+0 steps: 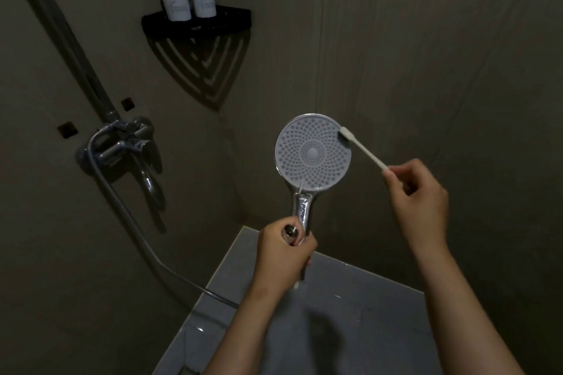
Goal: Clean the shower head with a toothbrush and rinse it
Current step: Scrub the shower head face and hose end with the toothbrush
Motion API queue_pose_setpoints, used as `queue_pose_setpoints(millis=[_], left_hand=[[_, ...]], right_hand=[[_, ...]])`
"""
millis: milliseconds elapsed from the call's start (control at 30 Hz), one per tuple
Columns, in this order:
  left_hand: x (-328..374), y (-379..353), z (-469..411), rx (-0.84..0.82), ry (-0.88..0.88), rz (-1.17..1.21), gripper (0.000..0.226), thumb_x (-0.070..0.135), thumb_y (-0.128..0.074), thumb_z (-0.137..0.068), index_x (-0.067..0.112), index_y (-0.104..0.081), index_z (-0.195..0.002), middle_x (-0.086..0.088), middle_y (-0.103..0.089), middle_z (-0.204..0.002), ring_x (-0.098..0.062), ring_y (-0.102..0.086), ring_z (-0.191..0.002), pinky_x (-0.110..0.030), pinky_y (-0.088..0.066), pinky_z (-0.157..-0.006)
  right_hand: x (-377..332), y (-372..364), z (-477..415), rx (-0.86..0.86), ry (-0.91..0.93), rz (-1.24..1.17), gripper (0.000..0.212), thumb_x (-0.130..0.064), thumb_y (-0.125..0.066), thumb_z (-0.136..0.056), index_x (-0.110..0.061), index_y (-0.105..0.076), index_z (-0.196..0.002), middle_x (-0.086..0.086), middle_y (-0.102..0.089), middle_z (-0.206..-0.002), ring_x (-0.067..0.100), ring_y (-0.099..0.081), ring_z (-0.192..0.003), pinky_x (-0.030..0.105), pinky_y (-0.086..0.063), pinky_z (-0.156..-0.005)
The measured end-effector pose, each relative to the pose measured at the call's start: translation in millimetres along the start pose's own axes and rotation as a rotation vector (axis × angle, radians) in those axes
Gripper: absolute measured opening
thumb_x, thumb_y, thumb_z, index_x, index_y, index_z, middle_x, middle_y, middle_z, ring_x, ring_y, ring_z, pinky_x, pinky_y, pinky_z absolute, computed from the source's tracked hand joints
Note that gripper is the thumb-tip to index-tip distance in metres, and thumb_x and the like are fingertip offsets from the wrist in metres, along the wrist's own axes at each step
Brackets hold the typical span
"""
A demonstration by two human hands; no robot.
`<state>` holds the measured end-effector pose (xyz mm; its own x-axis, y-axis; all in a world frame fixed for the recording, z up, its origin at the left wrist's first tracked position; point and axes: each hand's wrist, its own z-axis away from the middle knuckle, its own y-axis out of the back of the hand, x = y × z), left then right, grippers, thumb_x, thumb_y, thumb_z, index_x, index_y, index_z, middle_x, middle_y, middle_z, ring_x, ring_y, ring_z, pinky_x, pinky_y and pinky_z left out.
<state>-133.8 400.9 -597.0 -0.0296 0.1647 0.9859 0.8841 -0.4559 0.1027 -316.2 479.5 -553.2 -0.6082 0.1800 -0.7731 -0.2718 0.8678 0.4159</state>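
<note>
Shower head (313, 153) held upright, spray face toward camera, mid-frame.
Left hand (285, 248) grips its chrome handle; right hand (417, 192) pinches toothbrush (362, 148), bristle end touching the face's upper right rim.

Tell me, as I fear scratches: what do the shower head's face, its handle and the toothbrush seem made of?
Shower head face: matte pale grey with moulded nozzle dots, probably rubber or plastic. Handle: mirror-bright reflections, likely chrome plating. Toothbrush: smooth dull white, apparently plastic.
</note>
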Motion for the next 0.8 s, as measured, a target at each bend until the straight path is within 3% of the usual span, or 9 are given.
queue_pose_setpoints(millis=[133,233,333,400,500,700,800], left_hand=[[1.8,0.8,1.2,-0.003,-0.01,-0.002,0.045,-0.005,-0.062,-0.074,0.02,-0.038,-0.046,-0.014,-0.042,-0.053,-0.024,-0.05,-0.047,-0.024,-0.042,-0.045],[2.2,2.2,-2.1,0.022,-0.008,-0.01,0.048,-0.009,-0.062,-0.075,0.02,-0.035,-0.047,-0.013,-0.039,-0.051,-0.023,-0.052,-0.045,-0.024,-0.042,-0.045],[2.1,2.5,-3.3,0.04,-0.002,-0.015,0.049,-0.01,-0.061,-0.074,0.02,-0.035,-0.046,-0.008,-0.039,-0.047,-0.022,-0.054,-0.04,-0.023,-0.039,-0.045],[2.5,3.4,-1.5,0.035,0.001,-0.001,0.047,-0.008,-0.062,-0.073,0.02,-0.034,-0.047,-0.01,-0.04,-0.047,-0.02,-0.054,-0.039,-0.023,-0.038,-0.045],[2.1,3.4,0.1,0.04,0.006,0.007,0.047,-0.01,-0.061,-0.074,0.019,-0.034,-0.049,-0.012,-0.041,-0.048,-0.021,-0.054,-0.039,-0.026,-0.038,-0.047],[-1.4,2.6,1.1,0.034,0.025,0.003,0.048,-0.01,-0.061,-0.075,0.019,-0.034,-0.047,-0.007,-0.042,-0.048,-0.022,-0.053,-0.041,-0.025,-0.039,-0.047],[-1.2,1.3,-0.1,0.033,0.02,0.007,0.049,-0.011,-0.06,-0.075,0.02,-0.034,-0.046,-0.007,-0.041,-0.049,-0.022,-0.054,-0.041,-0.027,-0.039,-0.049]], right_hand=[[2.6,1.3,4.4,-0.006,-0.022,-0.077,0.009,-0.022,-0.061,-0.088,-0.014,-0.06,-0.084,-0.01,-0.057,-0.069,0.007,-0.053,-0.062,0.037,-0.049,-0.061],[-4.6,0.9,8.8,-0.244,0.024,-0.264,0.011,-0.011,-0.066,-0.084,-0.017,-0.061,-0.076,-0.004,-0.061,-0.071,0.003,-0.055,-0.065,0.022,-0.045,-0.06],[-5.2,-5.8,14.2,-0.461,0.038,-0.21,0.014,-0.015,-0.071,-0.08,-0.024,-0.064,-0.072,-0.001,-0.068,-0.075,0.013,-0.061,-0.07,0.033,-0.051,-0.066],[0.1,-7.2,15.0,-0.405,0.013,-0.145,0.008,-0.026,-0.069,-0.079,-0.026,-0.064,-0.073,-0.003,-0.067,-0.073,0.02,-0.061,-0.07,0.044,-0.051,-0.067],[7.7,-3.0,11.0,-0.245,-0.007,-0.064,0.009,-0.034,-0.065,-0.081,-0.026,-0.062,-0.077,-0.003,-0.063,-0.069,0.019,-0.058,-0.065,0.049,-0.052,-0.062],[7.2,4.4,11.4,-0.009,-0.035,-0.032,0.01,-0.028,-0.063,-0.087,-0.022,-0.06,-0.079,-0.004,-0.059,-0.065,0.011,-0.054,-0.059,0.038,-0.048,-0.055],[3.8,9.9,8.5,-0.145,-0.011,-0.152,0.009,-0.017,-0.066,-0.085,-0.013,-0.062,-0.078,-0.006,-0.06,-0.068,0.011,-0.054,-0.061,0.03,-0.045,-0.059]])
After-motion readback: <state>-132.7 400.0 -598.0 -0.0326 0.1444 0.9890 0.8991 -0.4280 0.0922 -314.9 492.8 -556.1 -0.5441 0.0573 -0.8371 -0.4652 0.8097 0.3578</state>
